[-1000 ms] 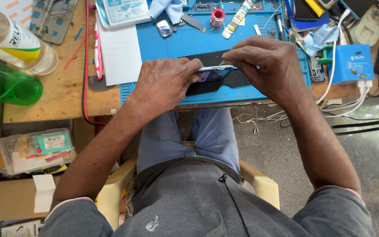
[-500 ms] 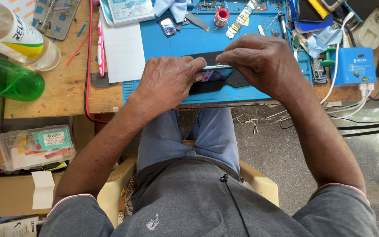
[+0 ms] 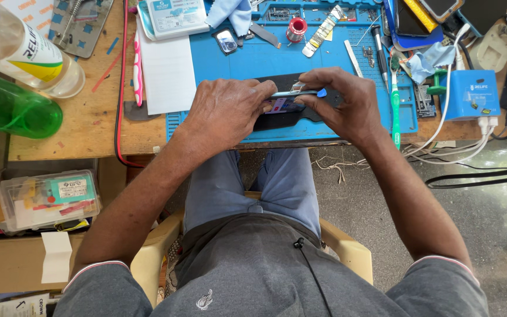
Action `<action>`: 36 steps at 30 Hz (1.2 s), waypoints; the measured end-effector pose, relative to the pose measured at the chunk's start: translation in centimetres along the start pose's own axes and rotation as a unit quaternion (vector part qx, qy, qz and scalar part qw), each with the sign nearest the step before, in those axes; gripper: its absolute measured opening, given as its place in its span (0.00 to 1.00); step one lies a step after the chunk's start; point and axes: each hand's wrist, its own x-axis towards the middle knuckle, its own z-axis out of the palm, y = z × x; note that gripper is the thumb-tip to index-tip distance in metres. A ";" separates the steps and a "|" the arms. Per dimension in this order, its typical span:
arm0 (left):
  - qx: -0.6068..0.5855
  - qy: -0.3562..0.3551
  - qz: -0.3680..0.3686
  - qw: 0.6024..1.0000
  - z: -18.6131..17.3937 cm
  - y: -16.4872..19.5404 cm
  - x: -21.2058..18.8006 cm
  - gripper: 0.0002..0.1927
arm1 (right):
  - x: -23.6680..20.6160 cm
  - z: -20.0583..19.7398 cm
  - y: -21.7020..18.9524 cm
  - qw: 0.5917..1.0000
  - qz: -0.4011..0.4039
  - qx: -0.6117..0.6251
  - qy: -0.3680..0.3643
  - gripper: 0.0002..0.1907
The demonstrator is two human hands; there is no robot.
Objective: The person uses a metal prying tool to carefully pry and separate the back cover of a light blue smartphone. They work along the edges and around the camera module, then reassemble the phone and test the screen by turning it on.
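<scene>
A smartphone (image 3: 284, 101) stands on its edge over a black pad (image 3: 283, 82) on the blue work mat (image 3: 247, 58). My left hand (image 3: 227, 111) grips the phone's left end, fingers curled over it. My right hand (image 3: 341, 103) holds the right end and pinches a small blue pick (image 3: 321, 93) at the phone's top edge. Both hands hide most of the phone's body.
A green toothbrush (image 3: 395, 108) lies right of my hand. A red solder spool (image 3: 296, 28), tweezers and small parts sit at the mat's far side. A white sheet (image 3: 165, 70), clear bottle (image 3: 22, 50) and green bottle (image 3: 13, 111) are left; a blue box (image 3: 470, 94) with cables is right.
The phone and both hands stay together on the black pad. The blue pick now shows at the phone's right top edge under my right fingers. The view has shifted slightly.
</scene>
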 end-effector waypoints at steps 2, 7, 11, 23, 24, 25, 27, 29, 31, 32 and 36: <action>0.000 -0.003 -0.004 1.000 -0.1 0.0 0.0 0.10 | -0.3 0.2 0.5 0.999 -0.030 -0.022 0.000 0.17; -0.004 0.024 0.013 1.000 -0.1 -0.1 -0.1 0.11 | -0.4 0.4 0.8 0.990 -0.125 -0.069 -0.017 0.17; -0.002 0.019 0.003 1.000 0.0 -0.3 -0.3 0.10 | -0.4 0.4 1.2 0.984 -0.161 -0.073 -0.030 0.20; -0.487 0.106 -0.104 0.861 -1.4 -4.0 -3.1 0.09 | -1.7 -4.8 7.7 0.988 0.069 -0.132 -0.052 0.05; -0.601 0.119 -0.099 0.784 -0.6 -4.2 -3.2 0.09 | -1.8 -4.5 7.7 0.984 0.052 -0.155 -0.064 0.06; -0.645 0.131 -0.109 0.745 0.2 -4.3 -3.3 0.11 | -1.8 -4.3 7.7 0.984 0.051 -0.160 -0.067 0.06; -0.722 0.154 -0.130 0.661 1.6 -4.5 -3.6 0.16 | -1.6 -3.8 7.6 0.982 0.047 -0.168 -0.070 0.07; -0.720 0.125 -0.143 0.667 2.4 -4.8 -4.0 0.20 | -1.3 -3.4 7.5 0.975 0.045 -0.201 -0.082 0.05; -0.710 0.095 -0.154 0.680 3.0 -5.0 -4.3 0.24 | -1.1 -3.2 7.3 0.974 0.043 -0.206 -0.086 0.05; -0.700 0.080 -0.156 0.693 3.3 -5.1 -4.2 0.26 | -1.1 -3.2 7.1 0.977 0.042 -0.195 -0.081 0.05; -0.620 0.041 -0.108 0.776 4.2 -5.7 -3.7 0.30 | -1.6 -2.9 6.2 0.990 0.072 -0.115 -0.032 0.05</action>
